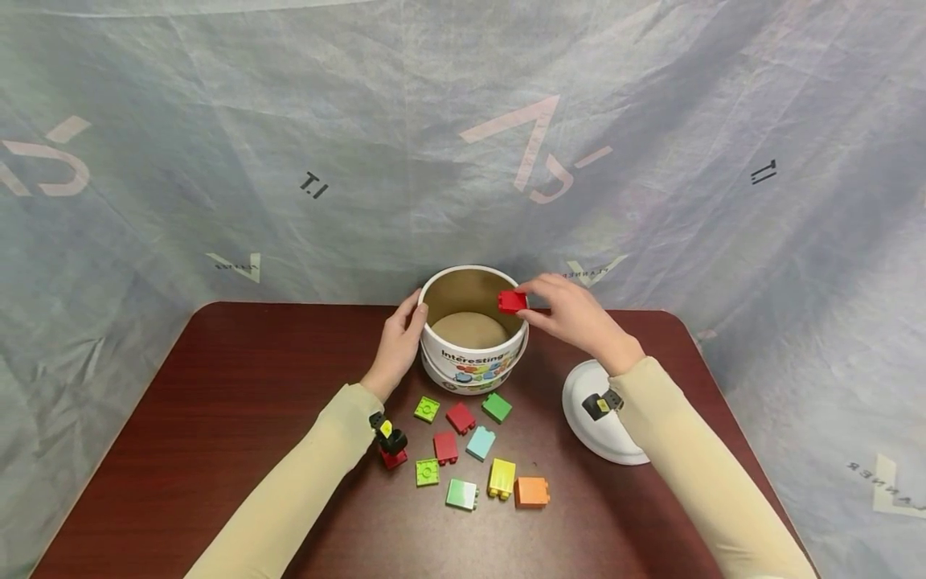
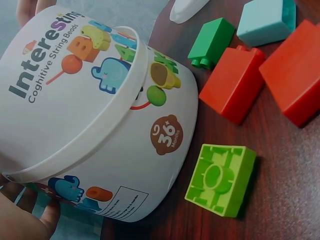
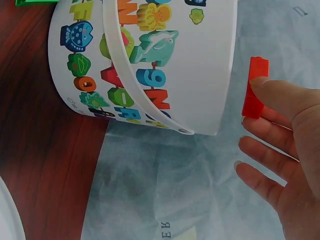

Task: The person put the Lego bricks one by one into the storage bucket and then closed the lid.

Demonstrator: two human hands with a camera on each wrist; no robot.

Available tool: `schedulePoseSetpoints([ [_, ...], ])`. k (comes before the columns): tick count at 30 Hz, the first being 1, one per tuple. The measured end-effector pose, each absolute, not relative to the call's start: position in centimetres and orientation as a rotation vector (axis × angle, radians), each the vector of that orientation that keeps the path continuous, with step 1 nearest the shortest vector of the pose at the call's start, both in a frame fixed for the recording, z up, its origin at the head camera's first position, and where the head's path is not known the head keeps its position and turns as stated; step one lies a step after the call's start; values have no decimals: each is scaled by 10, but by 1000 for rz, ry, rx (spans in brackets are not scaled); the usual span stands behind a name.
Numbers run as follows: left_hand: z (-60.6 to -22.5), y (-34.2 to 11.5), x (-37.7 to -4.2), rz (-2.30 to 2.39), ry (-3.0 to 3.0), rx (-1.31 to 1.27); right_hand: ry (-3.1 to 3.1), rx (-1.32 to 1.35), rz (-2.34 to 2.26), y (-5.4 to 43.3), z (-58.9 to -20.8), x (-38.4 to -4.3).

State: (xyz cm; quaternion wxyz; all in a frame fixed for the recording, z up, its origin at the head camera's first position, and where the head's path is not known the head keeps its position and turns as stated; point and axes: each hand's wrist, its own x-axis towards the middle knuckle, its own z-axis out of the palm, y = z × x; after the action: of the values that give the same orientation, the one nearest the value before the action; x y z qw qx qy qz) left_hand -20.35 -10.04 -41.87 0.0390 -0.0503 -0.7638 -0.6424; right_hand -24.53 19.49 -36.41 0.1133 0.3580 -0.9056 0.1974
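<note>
A white bucket [image 1: 463,384] printed with "Interesting" stands upright at the back of the table, its handle hanging down. My left hand [image 1: 395,346] grips its left side at the rim; in the left wrist view, part of that hand [image 2: 25,215] shows against the bucket wall [image 2: 95,125]. Between thumb and fingers, my right hand [image 1: 575,318] pinches a red building block [image 1: 512,302] over the right part of the bucket's mouth. In the right wrist view, the red block [image 3: 253,104] is beyond the rim, apart from the bucket wall [image 3: 200,75]. The visible bucket floor is bare.
Several building blocks lie before the bucket, among them a yellow block [image 1: 501,478], an orange block [image 1: 531,492] and a light blue block [image 1: 481,443]. A red block [image 1: 394,459] sits under the left wrist. The white lid [image 1: 586,426] lies right, partly behind the right forearm.
</note>
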Motion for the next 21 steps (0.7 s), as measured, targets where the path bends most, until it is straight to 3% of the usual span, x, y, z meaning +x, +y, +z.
schedulePoseSetpoints([
  [8, -417, -101, -201, -1957, -2370, -142, -2632, 1085, 559, 186, -372, -254],
  [15, -453, -103, -224, -1954, -2332, -146, -2640, 1078, 533, 179, -375, -256],
  [21, -460, -105, -227, -1939, -2308, -168, -2665, 1060, 498, 174, -379, -259],
])
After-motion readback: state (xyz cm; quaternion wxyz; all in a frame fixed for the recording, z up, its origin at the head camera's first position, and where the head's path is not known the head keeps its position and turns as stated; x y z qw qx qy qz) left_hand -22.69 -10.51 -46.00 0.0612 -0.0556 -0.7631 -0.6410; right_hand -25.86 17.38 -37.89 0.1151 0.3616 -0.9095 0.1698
